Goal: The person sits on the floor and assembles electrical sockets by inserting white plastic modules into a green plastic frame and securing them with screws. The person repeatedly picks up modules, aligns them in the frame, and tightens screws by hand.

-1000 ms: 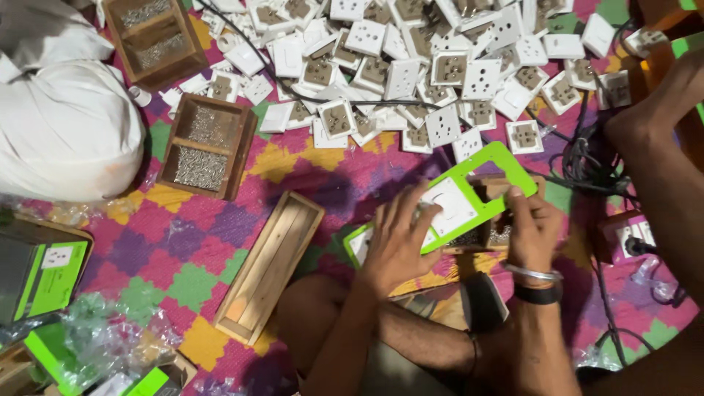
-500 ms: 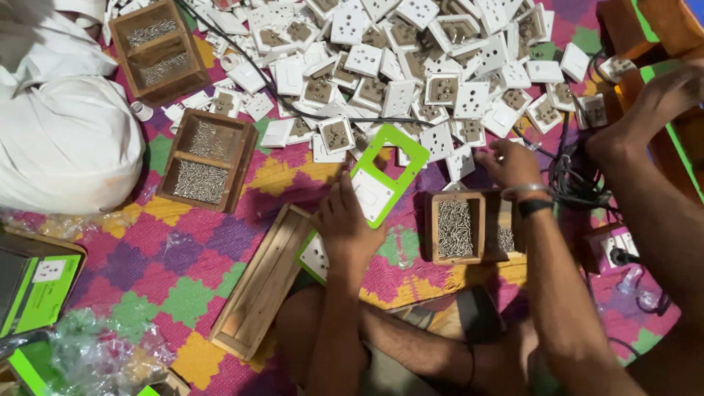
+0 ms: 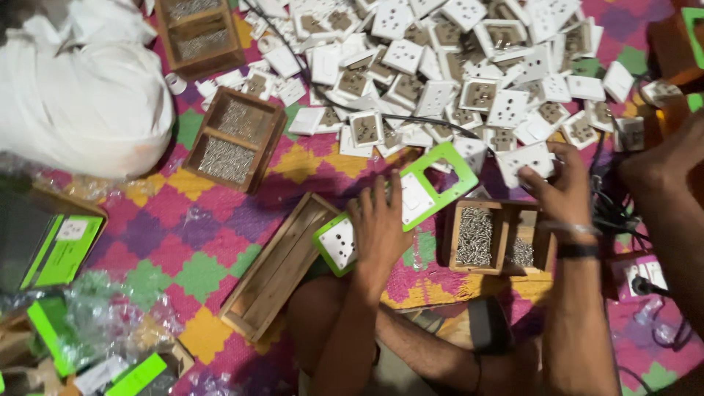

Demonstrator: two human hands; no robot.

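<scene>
The left hand point(image 3: 378, 227) is clamped on a long green plastic switch plate with white modules point(image 3: 400, 209); half a second ago the plate was raised and tilted, and it now lies lower, close over the chequered woven mat point(image 3: 191, 242), its near end just beside the long empty wooden tray point(image 3: 282, 264). The right hand point(image 3: 561, 183) has moved from above the small two-compartment wooden box point(image 3: 499, 238) to the edge of the heap of white square socket modules point(image 3: 469, 66); its fingers are closed on one white socket module point(image 3: 528, 160) lying beyond that box; judged from this, the plate is being steadied while a further module is picked.

Containers, placed relative to the small two-compartment box:
- the box itself holds silver screws in both compartments;
- to its left, past the long tray, a brown two-compartment wooden box point(image 3: 235, 139) also holds screws;
- further left and beyond, a second wooden box point(image 3: 198, 33) holds more screws.

A white cloth bundle point(image 3: 81, 95) lies at the far left; another person's arm point(image 3: 667, 198) enters at the right.
</scene>
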